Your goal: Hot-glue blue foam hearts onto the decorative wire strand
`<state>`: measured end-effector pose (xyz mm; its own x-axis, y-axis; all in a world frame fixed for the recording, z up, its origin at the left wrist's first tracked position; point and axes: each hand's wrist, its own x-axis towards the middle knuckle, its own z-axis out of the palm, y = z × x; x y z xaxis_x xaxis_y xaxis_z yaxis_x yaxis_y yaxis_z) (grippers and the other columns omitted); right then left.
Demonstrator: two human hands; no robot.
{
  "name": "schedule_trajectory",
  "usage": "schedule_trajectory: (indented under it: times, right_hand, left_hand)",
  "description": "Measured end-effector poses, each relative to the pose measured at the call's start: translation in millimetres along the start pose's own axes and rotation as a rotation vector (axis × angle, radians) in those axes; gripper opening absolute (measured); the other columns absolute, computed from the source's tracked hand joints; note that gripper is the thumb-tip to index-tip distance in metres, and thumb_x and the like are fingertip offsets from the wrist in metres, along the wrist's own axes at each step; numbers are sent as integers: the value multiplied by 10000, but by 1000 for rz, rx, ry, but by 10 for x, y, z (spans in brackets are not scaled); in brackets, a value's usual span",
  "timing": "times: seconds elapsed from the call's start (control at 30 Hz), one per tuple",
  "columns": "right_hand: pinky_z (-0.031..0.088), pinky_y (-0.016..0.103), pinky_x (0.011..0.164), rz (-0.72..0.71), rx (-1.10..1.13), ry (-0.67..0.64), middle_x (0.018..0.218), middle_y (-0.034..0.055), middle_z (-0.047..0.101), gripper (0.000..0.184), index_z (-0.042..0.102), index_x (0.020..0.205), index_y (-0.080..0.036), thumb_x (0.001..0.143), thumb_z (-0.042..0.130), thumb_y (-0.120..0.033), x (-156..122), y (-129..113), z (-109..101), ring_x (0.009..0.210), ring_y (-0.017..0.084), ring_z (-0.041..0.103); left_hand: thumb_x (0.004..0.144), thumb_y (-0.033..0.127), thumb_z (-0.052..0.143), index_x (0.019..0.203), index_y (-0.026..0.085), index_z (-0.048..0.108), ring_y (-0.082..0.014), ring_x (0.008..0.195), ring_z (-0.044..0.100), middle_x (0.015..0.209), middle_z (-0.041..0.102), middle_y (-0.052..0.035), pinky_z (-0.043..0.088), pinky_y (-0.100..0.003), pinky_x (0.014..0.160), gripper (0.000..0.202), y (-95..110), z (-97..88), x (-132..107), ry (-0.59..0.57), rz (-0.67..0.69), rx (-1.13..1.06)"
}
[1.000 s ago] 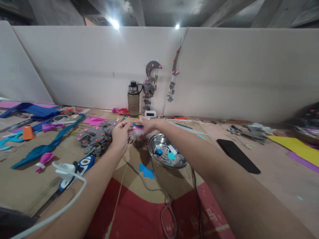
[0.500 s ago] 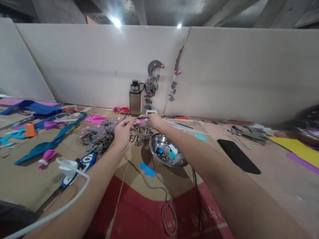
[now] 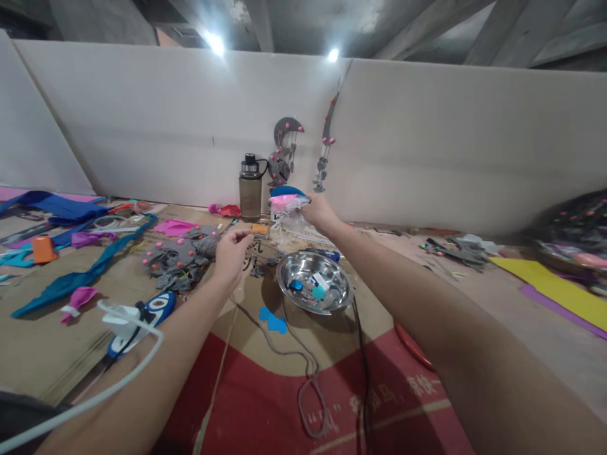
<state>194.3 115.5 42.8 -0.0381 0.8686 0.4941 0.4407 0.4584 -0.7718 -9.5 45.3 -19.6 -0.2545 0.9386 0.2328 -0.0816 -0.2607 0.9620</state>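
Observation:
My right hand is raised above the far side of the cardboard and grips a clear plastic bag with pink and blue material showing at its top. My left hand is low over the cardboard, thumb and fingers pinched together; anything between them is too small to make out. Just left of it lies a pile of grey felt shapes dotted with pink and orange balls. A shiny metal bowl sits below my right wrist, with blue and teal felt pieces and a white bit inside.
A dark water bottle stands against the white panel, where grey felt moon hangings are fixed. A blue felt cutout and grey cord lie in front. Yellow sheets are at right, a white cable at left.
My right hand has lifted the plastic bag up and to the right, away from my left hand. The left hand stays pinched in about the same place, and the view has shifted slightly.

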Motion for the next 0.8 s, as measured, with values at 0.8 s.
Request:
schedule_trajectory:
  times: [0.8]
  right_hand:
    - [502,309,730,-9,173,14,777,3,700,391,722,948,-177,642,487,-120,-1008,-534,-742,779,176,635]
  left_hand:
    - [588,200,624,736,160,672,-167,619,550,711,659,-61,400,-282,611,161,52,106,463,-83,61,406]
